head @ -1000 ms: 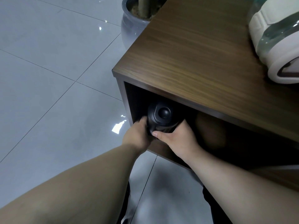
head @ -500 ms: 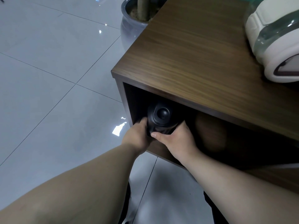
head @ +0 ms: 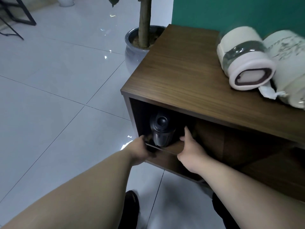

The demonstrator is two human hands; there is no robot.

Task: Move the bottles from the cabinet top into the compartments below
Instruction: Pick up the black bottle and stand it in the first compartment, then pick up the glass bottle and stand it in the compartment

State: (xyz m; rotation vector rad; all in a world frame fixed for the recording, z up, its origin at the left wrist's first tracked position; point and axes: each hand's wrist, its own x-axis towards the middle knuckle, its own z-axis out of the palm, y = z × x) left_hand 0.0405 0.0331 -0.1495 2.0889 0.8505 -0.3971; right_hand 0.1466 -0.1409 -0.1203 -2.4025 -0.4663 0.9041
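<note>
Right hand [head: 189, 152] spread open just right of centre frame, thumb and forefinger apart, fingertips [head: 186, 129] raised beside the black bottle [head: 160, 132] with a small gap, gripping nothing. Left hand [head: 140, 151] lower and to the left, fingers curled over the front edge of the shelf at the bottle's base; contact with the bottle impossible to judge, the fingertips lost in blur and shadow. Bottle standing upright in the leftmost compartment [head: 143, 116] of the wooden cabinet [head: 181, 71], close against the left wall, near the front lip. Glossy dark body, faintly ribbed or faceted lower down, tapering toward the base; wider rounded lid with a domed button at its centre, seen from above. Nothing else discernible in that compartment. Next compartment to the right dim, contents indistinct. On the cabinet top, toward the upper right of the frame, a rolled white towel in clear wrap [head: 244, 58] lying on its side, touching a second wrapped white bundle [head: 290, 66] at the right edge. Behind the cabinet's far left corner, upper centre, a grey pot [head: 132, 47] holding a plant trunk [head: 144, 22]. Pale tiled floor [head: 57, 96] filling the left half.
</note>
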